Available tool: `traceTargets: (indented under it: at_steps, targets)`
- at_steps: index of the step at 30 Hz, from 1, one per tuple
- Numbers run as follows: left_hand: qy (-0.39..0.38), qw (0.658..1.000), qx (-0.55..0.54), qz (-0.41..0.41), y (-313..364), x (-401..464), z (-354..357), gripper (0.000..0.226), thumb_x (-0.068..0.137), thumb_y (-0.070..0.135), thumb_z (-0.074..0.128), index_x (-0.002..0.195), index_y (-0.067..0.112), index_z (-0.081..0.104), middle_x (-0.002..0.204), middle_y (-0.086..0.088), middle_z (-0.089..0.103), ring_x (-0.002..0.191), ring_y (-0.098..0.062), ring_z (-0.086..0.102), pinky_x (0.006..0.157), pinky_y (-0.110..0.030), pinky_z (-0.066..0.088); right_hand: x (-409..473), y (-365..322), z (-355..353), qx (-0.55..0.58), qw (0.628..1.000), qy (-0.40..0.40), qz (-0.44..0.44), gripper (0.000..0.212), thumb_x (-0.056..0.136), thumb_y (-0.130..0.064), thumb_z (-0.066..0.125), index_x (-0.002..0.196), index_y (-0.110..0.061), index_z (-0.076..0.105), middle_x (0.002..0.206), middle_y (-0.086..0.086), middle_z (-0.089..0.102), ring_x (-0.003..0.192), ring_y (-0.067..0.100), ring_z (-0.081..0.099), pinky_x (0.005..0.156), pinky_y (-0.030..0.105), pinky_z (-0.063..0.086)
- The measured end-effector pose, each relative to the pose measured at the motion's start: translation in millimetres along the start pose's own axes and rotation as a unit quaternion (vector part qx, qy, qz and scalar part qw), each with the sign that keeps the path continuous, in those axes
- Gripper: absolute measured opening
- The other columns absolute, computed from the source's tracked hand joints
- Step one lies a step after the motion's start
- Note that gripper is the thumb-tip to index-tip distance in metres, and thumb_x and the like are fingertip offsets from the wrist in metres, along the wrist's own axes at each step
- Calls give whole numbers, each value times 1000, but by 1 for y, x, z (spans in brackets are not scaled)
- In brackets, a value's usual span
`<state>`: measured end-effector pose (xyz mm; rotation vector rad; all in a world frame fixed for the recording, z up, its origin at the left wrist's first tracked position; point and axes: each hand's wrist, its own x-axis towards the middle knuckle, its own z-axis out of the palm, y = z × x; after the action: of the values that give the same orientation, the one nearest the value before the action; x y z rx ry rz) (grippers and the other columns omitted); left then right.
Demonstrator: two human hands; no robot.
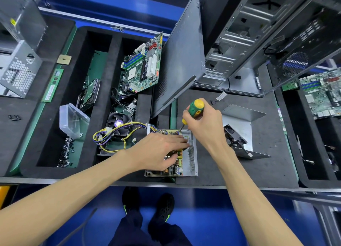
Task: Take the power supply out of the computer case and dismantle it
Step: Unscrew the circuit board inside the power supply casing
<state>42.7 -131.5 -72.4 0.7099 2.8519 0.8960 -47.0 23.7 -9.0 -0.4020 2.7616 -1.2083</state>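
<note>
Nearest the camera, two dark shoes with green marks stand on a blue floor, below the front edge of the bench, which is covered in dark grey foam.

On the bench, the left hand lies palm down over the open power supply, its fingers nearly straight and pressing on the circuit board inside the metal shell. No writing on the board can be read. The right hand, just beyond and to the right of the left fingers, is curled round the green and yellow handle of a screwdriver; the shaft slants down to the far corner of the power supply, touching it there.

Left of the left fingers, a bundle of yellow, black and purple wires runs from the power supply across a cooling fan in a foam compartment. Further left stands a clear plastic box, with loose screws below it. Right of the right hand lie a bent metal cover and a small black fan.

Beyond the fingers, a motherboard leans in a compartment, a dark side panel stands tilted, and the bare computer case sits behind it. A memory stick lies far left; its label is too small to read.
</note>
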Motion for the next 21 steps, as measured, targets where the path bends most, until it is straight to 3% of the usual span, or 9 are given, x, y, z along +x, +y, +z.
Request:
traceTargets:
  at_steps: [21]
  targets:
    - [6,1000,4,5,-1,-1,2,51,91,27,56,142,28,57,147,3,55,140,-6,45,108,-33,47,-2,0,-1,-2,1000,-5,1,14,91,-29,67,88,-19,57,72,3,71,68,30,67,70,45,56]
